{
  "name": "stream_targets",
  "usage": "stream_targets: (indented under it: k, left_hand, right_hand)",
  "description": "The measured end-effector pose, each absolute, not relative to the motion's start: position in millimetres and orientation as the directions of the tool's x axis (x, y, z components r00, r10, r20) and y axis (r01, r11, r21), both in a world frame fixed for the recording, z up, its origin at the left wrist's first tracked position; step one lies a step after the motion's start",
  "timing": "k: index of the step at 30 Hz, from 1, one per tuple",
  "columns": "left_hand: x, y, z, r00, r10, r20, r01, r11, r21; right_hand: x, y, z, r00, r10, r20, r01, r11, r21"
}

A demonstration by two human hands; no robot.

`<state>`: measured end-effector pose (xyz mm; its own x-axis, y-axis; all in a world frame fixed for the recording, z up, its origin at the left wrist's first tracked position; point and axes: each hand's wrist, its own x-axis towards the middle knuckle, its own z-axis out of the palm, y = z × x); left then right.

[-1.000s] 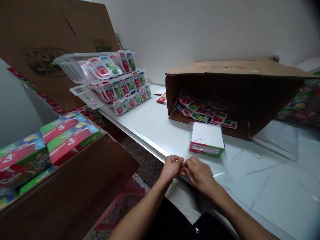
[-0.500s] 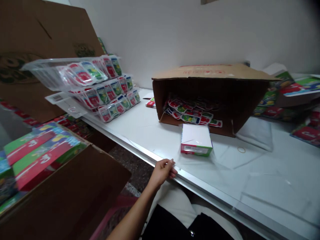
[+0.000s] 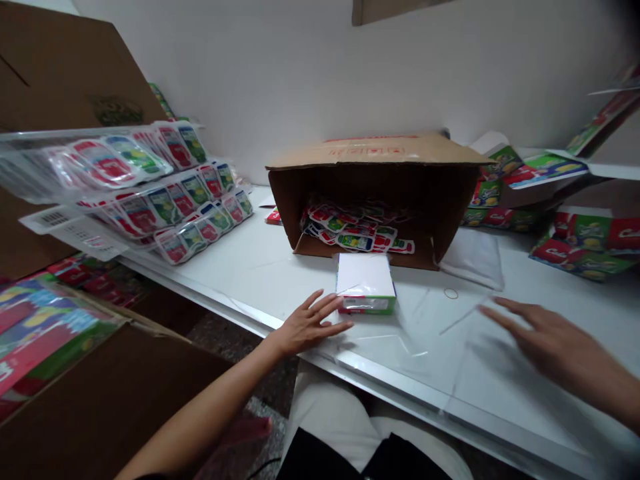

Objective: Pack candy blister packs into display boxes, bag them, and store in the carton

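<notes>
My left hand (image 3: pixel 309 325) lies flat on the white table (image 3: pixel 260 267) near its front edge, fingers spread, holding nothing, just left of a small box (image 3: pixel 365 283) with a white top and green and red sides. My right hand (image 3: pixel 553 345) hovers over a clear plastic sheet (image 3: pixel 440 340) at the right, fingers stretched out, blurred by motion. A rubber band (image 3: pixel 451 293) lies between the hands, behind the sheet.
A cardboard carton (image 3: pixel 375 180) lies on its side behind the small box, with small colourful packets (image 3: pixel 357 230) spilling out. Stacked clear trays of packets (image 3: pixel 130 180) stand at the left. Printed boxes (image 3: pixel 580 243) pile up at the right. An open carton (image 3: pixel 100 393) sits low at the left.
Both hands were pinched together at the table edge; they have parted. The left now lies open beside the small box, the right has swung out over the plastic sheet. The view turned right.
</notes>
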<state>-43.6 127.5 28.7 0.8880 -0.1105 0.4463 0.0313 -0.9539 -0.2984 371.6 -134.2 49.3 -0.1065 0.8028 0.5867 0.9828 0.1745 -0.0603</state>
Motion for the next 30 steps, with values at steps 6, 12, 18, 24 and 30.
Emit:
stream_targets:
  k: [6, 12, 18, 24, 30]
  left_hand:
    - [-34, 135, 41, 0.923, -0.221, 0.314, -0.126, -0.947, -0.294]
    - [-34, 137, 33, 0.911, -0.178, 0.371, -0.132, -0.98, -0.147]
    - [-22, 126, 16, 0.734, -0.05, 0.677, -0.185, -0.974, 0.128]
    - [-16, 114, 13, 0.672, 0.097, 0.734, -0.112, -0.966, 0.231]
    - [-15, 112, 19, 0.652, 0.098, 0.752, -0.115, -0.967, 0.226]
  right_hand:
    - [304, -31, 50, -0.661, 0.682, 0.313, 0.75, 0.614, 0.246]
    - [290, -4, 54, -0.759, 0.552, 0.346, 0.587, 0.809, -0.001]
    - [288, -11, 50, -0.566, 0.712, 0.415, 0.625, 0.699, -0.347]
    - [278, -25, 42, -0.415, 0.807, 0.42, 0.723, 0.573, -0.385]
    - [270, -44, 20, -0.307, 0.825, 0.474, 0.8, 0.494, -0.34]
